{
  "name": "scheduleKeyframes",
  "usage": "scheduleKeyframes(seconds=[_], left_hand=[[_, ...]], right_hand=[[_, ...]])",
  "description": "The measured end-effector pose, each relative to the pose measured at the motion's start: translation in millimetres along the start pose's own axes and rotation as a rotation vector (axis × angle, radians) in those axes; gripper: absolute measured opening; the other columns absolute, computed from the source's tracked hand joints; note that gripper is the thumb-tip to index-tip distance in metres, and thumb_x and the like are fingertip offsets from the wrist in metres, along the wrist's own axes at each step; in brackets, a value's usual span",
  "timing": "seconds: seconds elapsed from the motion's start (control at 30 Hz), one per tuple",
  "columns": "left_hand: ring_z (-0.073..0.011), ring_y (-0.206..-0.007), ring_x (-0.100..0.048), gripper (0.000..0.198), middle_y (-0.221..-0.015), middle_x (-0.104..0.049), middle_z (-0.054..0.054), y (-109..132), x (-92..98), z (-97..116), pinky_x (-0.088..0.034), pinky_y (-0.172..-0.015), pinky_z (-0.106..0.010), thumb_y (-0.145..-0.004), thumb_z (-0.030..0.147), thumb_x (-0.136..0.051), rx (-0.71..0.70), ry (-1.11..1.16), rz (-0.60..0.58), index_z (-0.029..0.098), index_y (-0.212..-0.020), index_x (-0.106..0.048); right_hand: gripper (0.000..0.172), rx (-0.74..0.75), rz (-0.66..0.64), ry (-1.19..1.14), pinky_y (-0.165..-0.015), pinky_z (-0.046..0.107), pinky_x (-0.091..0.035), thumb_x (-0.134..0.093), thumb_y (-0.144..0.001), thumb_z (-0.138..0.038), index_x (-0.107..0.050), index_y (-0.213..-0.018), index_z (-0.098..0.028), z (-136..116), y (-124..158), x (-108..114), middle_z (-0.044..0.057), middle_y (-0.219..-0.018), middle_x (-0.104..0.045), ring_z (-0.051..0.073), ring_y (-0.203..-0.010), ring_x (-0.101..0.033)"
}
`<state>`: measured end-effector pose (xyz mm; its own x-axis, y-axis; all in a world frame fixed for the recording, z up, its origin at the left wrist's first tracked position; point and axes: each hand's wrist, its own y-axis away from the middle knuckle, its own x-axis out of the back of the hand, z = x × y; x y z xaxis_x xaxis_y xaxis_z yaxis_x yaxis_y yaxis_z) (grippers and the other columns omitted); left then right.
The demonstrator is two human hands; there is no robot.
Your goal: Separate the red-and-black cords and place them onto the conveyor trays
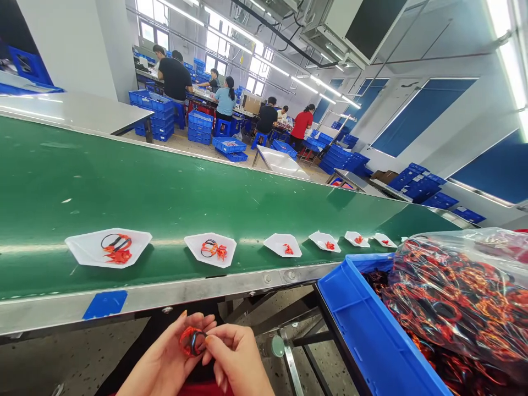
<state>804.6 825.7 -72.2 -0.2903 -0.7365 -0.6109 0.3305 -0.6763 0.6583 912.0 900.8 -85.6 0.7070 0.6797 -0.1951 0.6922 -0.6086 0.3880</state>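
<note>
At the left, a shallow, angular white tray (84,250) sits on the smooth green belt (165,192) with a black and red-orange loop (124,256) in it; a jolt of the belt could tip that loop over its low rim. Below the belt's metal rail, the left hand (171,349) is palm up, fingers curled round a small coil of red, orange and black strands (191,340). Too loose a hold there could let the coil slip to the floor. Above, a second white tray (193,245) carries another loop. The right hand (233,349) pinches the coil's right edge between thumb and fingertips; a hard pull could tangle or stretch the fine strands. Farther right, more white trays (272,242) hold small red pieces. Last, a bulging clear plastic bag (457,297) of similar loops lies over a blue plastic bin (371,330); piled above the rim, it could slide and spill if knocked.
</note>
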Motion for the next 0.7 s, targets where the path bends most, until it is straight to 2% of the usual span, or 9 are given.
scheduleKeyframes(seconds=[0.2,0.4,0.5,0.63,0.7], left_hand=[[-0.0276,-0.105,-0.062,0.021,-0.105,-0.069,-0.018,6,-3.3,1,-0.055,-0.085,-0.036,-0.084,0.015,-0.056,-0.002,-0.020,0.013,0.005,-0.101,-0.063],[-0.0279,-0.108,-0.060,0.024,-0.111,-0.068,-0.020,6,-4.1,1,-0.051,-0.094,-0.041,-0.085,0.012,-0.054,-0.038,-0.055,0.010,0.004,-0.107,-0.059],[-0.0306,-0.110,-0.059,0.029,-0.113,-0.066,-0.022,6,-3.9,-1,-0.047,-0.099,-0.047,-0.084,0.012,-0.056,-0.055,-0.071,0.001,0.002,-0.111,-0.057],[-0.0360,-0.112,-0.056,0.032,-0.114,-0.065,-0.023,-1,3.2,-8,-0.049,-0.095,-0.052,-0.078,0.011,-0.063,-0.052,-0.067,-0.007,0.003,-0.108,-0.059],[-0.0375,-0.110,-0.056,0.032,-0.112,-0.066,-0.023,-5,7.3,-12,-0.048,-0.095,-0.054,-0.073,0.010,-0.068,-0.039,-0.064,-0.014,0.005,-0.104,-0.062]], right_hand=[[0.037,-0.025,-0.013,-0.286,-0.027,0.014,-0.018,-0.075,-0.067,-0.046,-0.067,-0.071,-0.010,2,-3,10,0.000,-0.057,-0.059,-0.001,-0.029,-0.030],[0.034,-0.072,-0.028,-0.389,-0.029,0.014,-0.013,-0.078,-0.066,-0.042,-0.066,-0.069,-0.011,7,-3,12,-0.001,-0.058,-0.056,-0.002,-0.031,-0.026],[0.034,0.042,0.069,-0.231,-0.031,0.015,-0.016,-0.072,-0.071,-0.044,-0.068,-0.076,-0.011,-10,-6,23,0.000,-0.060,-0.058,-0.001,-0.033,-0.028],[0.032,0.365,0.369,0.299,-0.036,0.018,-0.029,-0.057,-0.083,-0.042,-0.070,-0.085,-0.013,-58,-24,51,0.002,-0.065,-0.063,0.006,-0.038,-0.039],[0.029,0.476,0.489,0.450,-0.043,0.021,-0.038,-0.054,-0.084,-0.039,-0.070,-0.089,-0.015,-81,-40,66,0.003,-0.068,-0.066,0.010,-0.046,-0.048]])
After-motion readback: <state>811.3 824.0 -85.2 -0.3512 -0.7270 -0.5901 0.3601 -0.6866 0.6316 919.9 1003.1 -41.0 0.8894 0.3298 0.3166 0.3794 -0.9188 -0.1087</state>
